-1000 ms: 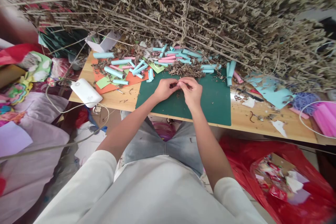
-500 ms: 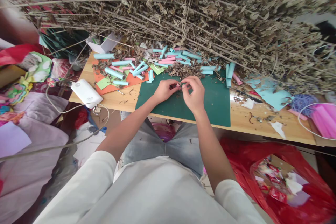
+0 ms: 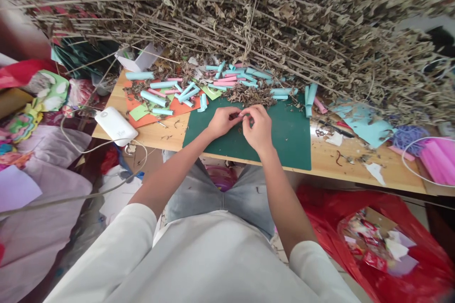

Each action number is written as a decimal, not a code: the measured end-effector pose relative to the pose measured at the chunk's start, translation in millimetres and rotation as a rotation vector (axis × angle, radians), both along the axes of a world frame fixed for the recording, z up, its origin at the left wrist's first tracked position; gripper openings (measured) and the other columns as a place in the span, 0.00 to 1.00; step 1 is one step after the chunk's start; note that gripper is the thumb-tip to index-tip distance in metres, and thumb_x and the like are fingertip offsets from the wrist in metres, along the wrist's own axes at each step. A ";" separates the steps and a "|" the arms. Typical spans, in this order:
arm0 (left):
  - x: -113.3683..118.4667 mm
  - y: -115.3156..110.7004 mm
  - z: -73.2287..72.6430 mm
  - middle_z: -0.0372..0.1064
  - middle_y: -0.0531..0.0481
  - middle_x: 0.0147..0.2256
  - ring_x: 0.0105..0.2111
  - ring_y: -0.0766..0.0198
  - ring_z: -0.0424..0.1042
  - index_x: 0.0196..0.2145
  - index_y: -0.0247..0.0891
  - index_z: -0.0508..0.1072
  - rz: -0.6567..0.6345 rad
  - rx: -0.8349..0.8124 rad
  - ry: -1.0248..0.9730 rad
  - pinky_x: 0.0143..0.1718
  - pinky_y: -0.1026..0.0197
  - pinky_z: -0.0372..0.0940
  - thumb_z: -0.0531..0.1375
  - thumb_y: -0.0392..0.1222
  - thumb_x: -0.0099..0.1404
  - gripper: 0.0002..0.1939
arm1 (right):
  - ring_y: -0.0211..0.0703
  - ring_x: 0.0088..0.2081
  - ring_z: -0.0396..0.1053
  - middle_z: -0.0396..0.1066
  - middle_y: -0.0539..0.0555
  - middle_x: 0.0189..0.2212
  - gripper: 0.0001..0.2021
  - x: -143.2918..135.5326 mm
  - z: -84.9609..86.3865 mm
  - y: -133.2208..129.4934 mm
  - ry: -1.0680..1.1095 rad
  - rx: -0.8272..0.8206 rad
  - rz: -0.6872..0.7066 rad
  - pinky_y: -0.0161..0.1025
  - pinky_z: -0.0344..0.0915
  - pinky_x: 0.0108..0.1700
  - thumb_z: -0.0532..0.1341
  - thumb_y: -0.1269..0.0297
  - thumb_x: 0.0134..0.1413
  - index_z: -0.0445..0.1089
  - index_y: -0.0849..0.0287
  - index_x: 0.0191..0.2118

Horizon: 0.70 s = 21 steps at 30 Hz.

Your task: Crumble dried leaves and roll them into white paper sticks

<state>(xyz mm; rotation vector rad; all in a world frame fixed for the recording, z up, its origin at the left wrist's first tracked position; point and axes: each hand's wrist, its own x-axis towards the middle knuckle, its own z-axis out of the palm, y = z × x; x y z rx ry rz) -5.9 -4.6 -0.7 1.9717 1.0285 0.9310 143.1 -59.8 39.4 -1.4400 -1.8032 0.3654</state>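
Observation:
Over the green cutting mat point(image 3: 284, 144), my left hand point(image 3: 222, 122) pinches a small pink paper tube, mostly hidden by the fingers. My right hand point(image 3: 259, 129) meets it, thumb and forefinger closed at the tube's end; whatever they grip is too small to make out. Just beyond the fingertips lies a heap of crumbled dry leaves point(image 3: 245, 95). Behind and to the left are several rolled blue paper tubes point(image 3: 153, 98) and pink paper tubes point(image 3: 227, 84), some resting on orange paper point(image 3: 142, 120).
Bundled dried plant stalks point(image 3: 213, 23) cover the table's back. A white power bank point(image 3: 116, 126) with a cable sits at the left edge. Rightward lie a dark pen point(image 3: 339, 129), torn blue paper point(image 3: 371, 125) and purple string point(image 3: 410, 138). A red bag point(image 3: 320, 208) of scraps stands below.
My right hand has moved left, bringing its fingertips against those of my left hand. The left hand stays almost in place.

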 end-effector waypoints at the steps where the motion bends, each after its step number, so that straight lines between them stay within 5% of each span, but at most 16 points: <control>1: 0.2 0.2 -0.8 0.73 0.50 0.29 0.27 0.67 0.68 0.35 0.34 0.78 0.006 0.005 -0.002 0.31 0.66 0.62 0.60 0.45 0.64 0.11 | 0.41 0.34 0.68 0.69 0.56 0.39 0.10 1.4 1.8 1.5 0.012 -0.014 0.003 0.39 0.68 0.39 0.53 0.69 0.57 0.71 0.57 0.38; 6: 1.9 2.0 -4.8 0.74 0.49 0.29 0.27 0.66 0.68 0.36 0.34 0.78 0.025 0.001 -0.022 0.31 0.65 0.63 0.62 0.50 0.63 0.15 | 0.42 0.33 0.68 0.70 0.55 0.36 0.08 20.3 -2.6 5.3 0.037 0.005 -0.141 0.39 0.67 0.37 0.54 0.68 0.57 0.70 0.57 0.39; 13: 2.0 1.7 -3.6 0.75 0.49 0.30 0.28 0.66 0.69 0.36 0.34 0.78 0.022 0.010 -0.019 0.32 0.65 0.63 0.62 0.50 0.63 0.15 | 0.49 0.38 0.69 0.72 0.58 0.35 0.07 24.8 -23.3 1.2 -0.239 -0.134 -0.087 0.45 0.66 0.42 0.58 0.65 0.58 0.74 0.56 0.35; 21: 1.8 1.8 -3.4 0.73 0.49 0.29 0.27 0.67 0.67 0.35 0.34 0.77 0.022 0.006 -0.008 0.31 0.65 0.62 0.62 0.52 0.63 0.17 | 0.44 0.33 0.71 0.76 0.53 0.33 0.08 24.3 -16.9 2.6 0.141 -0.065 -0.149 0.41 0.69 0.39 0.58 0.62 0.58 0.74 0.56 0.34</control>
